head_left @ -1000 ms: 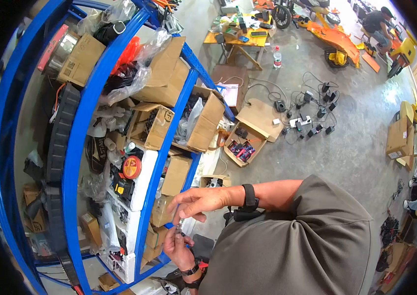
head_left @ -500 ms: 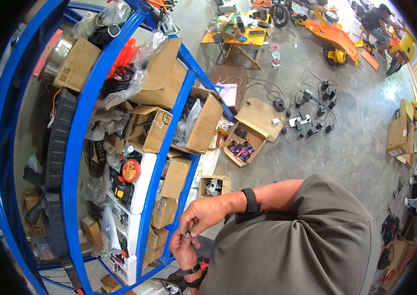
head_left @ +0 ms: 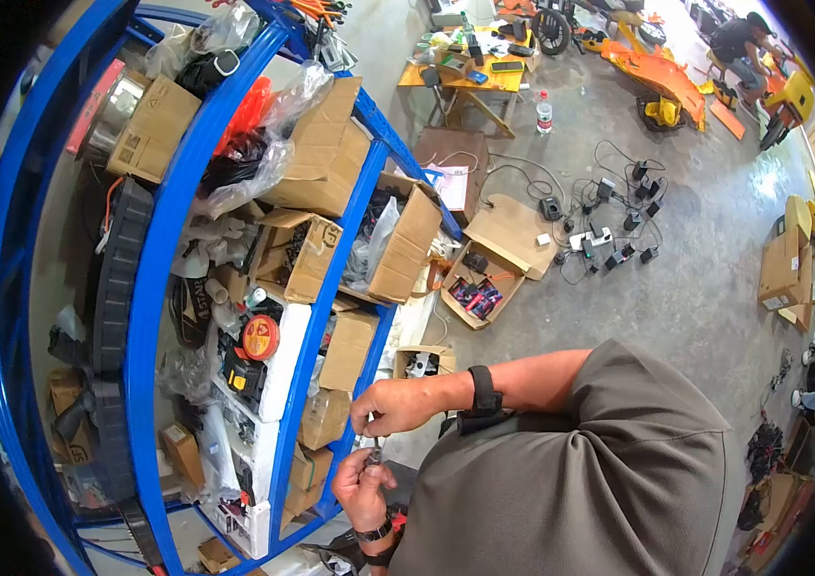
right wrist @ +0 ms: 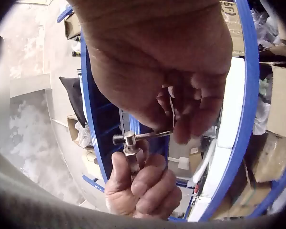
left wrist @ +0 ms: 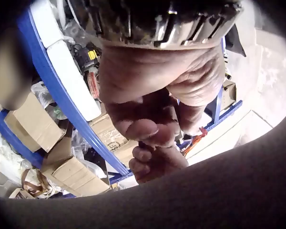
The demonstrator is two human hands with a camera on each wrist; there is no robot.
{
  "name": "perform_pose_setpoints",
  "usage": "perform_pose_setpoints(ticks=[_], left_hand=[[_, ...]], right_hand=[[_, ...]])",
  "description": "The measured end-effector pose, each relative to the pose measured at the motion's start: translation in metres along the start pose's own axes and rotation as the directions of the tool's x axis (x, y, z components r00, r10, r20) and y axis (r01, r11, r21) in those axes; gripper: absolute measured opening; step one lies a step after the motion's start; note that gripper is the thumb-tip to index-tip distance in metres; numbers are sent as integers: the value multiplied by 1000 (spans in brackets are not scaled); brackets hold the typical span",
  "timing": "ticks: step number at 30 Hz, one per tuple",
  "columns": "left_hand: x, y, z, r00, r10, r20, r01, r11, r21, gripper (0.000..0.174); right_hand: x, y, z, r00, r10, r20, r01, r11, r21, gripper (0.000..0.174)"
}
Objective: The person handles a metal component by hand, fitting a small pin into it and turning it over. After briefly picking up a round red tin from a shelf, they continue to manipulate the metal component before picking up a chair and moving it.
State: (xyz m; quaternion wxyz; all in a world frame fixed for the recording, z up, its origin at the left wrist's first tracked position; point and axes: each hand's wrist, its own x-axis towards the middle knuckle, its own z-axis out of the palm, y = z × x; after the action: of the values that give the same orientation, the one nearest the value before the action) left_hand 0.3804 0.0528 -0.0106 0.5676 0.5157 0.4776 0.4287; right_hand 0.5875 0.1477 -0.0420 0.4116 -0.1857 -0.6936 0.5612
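In the right wrist view, the left hand [right wrist: 152, 188] grips a small metal fitting [right wrist: 132, 155] upright, thumb on one side and curled fingers on the other. A thin metal rod [right wrist: 152, 135] crosses the fitting's top, and the right hand [right wrist: 157, 67] pinches its far end. From the head view, the right hand [head_left: 400, 405] is just above the left hand [head_left: 359, 494], beside the shelf rack. The left wrist view has the left hand [left wrist: 157, 86] close up with the right hand [left wrist: 159, 164] beyond; the fitting is mostly hidden there.
A blue shelf rack [head_left: 146, 288] holds cardboard boxes [head_left: 407, 245], bags and a tape measure. On the floor lie an open carton [head_left: 484, 288] and tangled chargers [head_left: 604, 235]. A cluttered table [head_left: 484, 77] stands farther back, and a seated person [head_left: 739, 53] is at upper right.
The right hand moved down against the left hand, then slightly up again, and its fingers are more curled than a second ago. The left hand shifted slightly to the right.
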Motion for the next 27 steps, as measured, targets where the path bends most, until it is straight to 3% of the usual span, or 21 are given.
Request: perform_pose_setpoints(ticks=[3,6,9,12,15,18,21,23,27], left_hand=[[5,-2,0,988,84,-127,-88,996,-25,28],[10,-2,-1,954,101,-283,-113,993,-26,27],[14,1,1,924,49,-378,-34,998,46,24],[15,0,3,926,-27,-376,45,998,40,22],[16,-6,-4,933,-79,-352,95,995,28,20],[14,-10,-5,965,-117,-234,142,985,97,20],[11,-5,-1,991,-109,-74,116,988,99,19],[9,-9,-6,996,-79,-50,82,995,59,21],[10,-5,-2,991,16,-129,-26,997,-73,25]], right_hand=[[1,-11,-3,978,176,113,-186,979,85,20],[1,-6,1,974,156,164,-184,968,171,30],[0,-16,-1,964,163,211,-216,942,258,45],[2,-20,-8,922,209,325,-312,900,305,54],[2,-13,-6,930,183,318,-297,885,359,55],[3,-12,-3,952,121,281,-236,875,423,55],[4,-9,-3,963,146,227,-218,916,337,57],[2,-6,-4,960,201,197,-256,915,313,61],[1,-9,-6,904,303,303,-365,914,176,63]])
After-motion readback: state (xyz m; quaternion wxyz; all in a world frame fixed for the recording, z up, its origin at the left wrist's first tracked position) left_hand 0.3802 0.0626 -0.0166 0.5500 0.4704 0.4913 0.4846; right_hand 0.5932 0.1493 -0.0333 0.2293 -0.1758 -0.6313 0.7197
